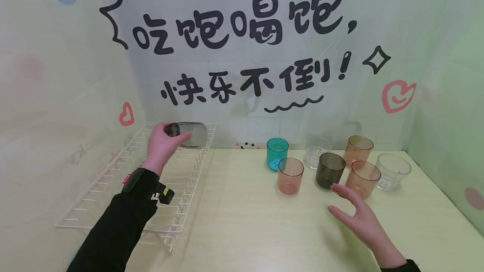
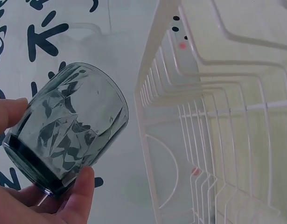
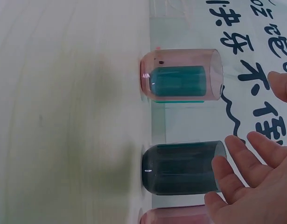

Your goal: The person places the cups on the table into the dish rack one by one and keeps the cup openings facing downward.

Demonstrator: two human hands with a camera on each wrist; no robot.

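My left hand (image 1: 163, 145) grips a smoky grey glass (image 1: 194, 134) near its base, holding it on its side over the far end of a white wire rack (image 1: 193, 190). In the left wrist view the glass (image 2: 82, 116) shows a faceted pattern, with thumb and fingertips round its thick bottom and its mouth tilted up toward the rack. My right hand (image 1: 361, 217) is spread with nothing in it, in front of a dark grey glass (image 1: 330, 172) and a pink glass (image 1: 363, 181). In the right wrist view its fingertips overlap the rim of the dark glass (image 3: 180, 168).
Other glasses stand upright on the pale table (image 1: 242, 230): a teal one (image 1: 277, 154), a pink one (image 1: 290, 177), an amber-pink one (image 1: 357, 150), a clear one (image 1: 317, 152) and a wide clear one (image 1: 393, 173). A printed cloth (image 1: 242, 112) hangs behind.
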